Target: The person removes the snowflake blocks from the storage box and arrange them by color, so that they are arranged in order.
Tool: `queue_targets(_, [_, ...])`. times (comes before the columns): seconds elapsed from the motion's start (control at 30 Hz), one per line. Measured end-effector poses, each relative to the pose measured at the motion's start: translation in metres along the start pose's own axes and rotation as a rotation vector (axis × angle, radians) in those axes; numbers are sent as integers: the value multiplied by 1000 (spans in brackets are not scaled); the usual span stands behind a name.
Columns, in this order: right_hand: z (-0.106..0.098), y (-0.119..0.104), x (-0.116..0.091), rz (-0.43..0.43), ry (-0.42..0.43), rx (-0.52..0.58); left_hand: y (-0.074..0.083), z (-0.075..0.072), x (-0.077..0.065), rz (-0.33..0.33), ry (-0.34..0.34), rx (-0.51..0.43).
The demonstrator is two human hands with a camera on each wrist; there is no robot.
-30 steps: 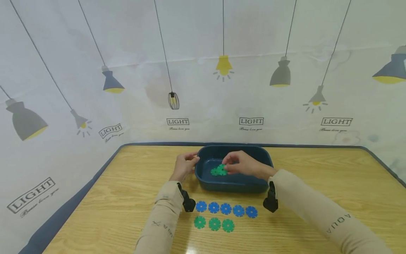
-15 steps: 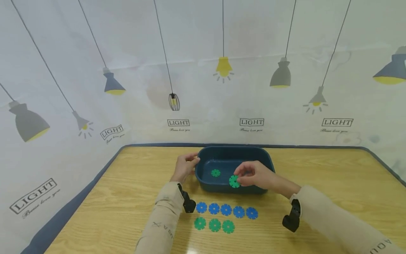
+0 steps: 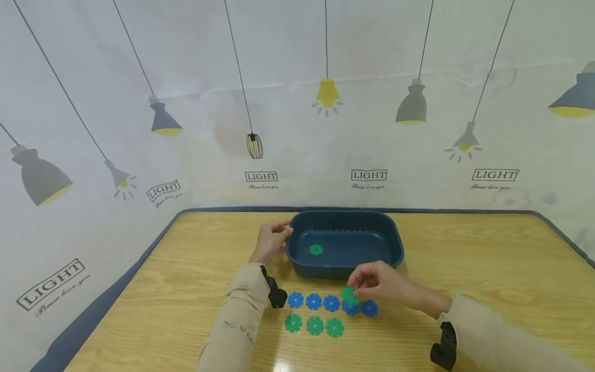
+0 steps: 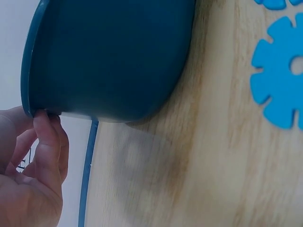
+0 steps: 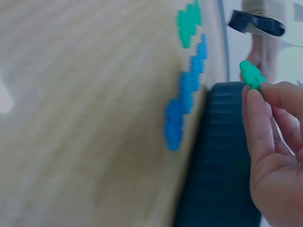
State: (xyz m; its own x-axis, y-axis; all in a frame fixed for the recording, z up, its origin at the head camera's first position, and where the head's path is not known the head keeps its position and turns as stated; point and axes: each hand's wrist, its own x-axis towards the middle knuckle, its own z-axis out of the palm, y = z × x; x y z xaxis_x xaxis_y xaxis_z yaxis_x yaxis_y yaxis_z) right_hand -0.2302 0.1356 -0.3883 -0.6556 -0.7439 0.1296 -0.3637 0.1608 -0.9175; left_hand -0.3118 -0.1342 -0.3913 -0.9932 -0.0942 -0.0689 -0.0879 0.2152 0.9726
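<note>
My right hand pinches a green notched disc between thumb and fingertips, above the row of blue discs. The same green disc shows at the fingertips in the right wrist view. With thumb and fingers, my left hand grips the left rim of a dark blue bin; the left wrist view shows the fingers at that rim. Inside the bin lies one green disc. On the table, several blue discs form a row, and 3 green discs form another row nearer me.
The wooden table has a dark blue edge at the back and left. Behind it hangs a pale backdrop printed with lamps. Each wrist wears a black camera, such as the right wrist camera.
My right hand has lifted a green disc out of the bin and carried it toward me and to the right, over the blue row. The left hand stays on the rim.
</note>
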Motion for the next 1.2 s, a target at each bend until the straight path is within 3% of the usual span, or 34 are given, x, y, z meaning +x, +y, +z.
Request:
queue_targets(0.17, [7, 11, -8, 32, -38, 2, 2, -1, 2, -7, 16, 0])
queue_targets(0.37, [16, 20, -11, 70, -45, -69, 4, 0, 2, -13, 15, 1])
queue_targets(0.73, [29, 20, -19, -6, -21, -237, 1, 1, 2, -24, 5, 1])
queue_targets(1.2, [31, 15, -23, -31, -21, -322, 1, 1, 1, -38, 7, 12])
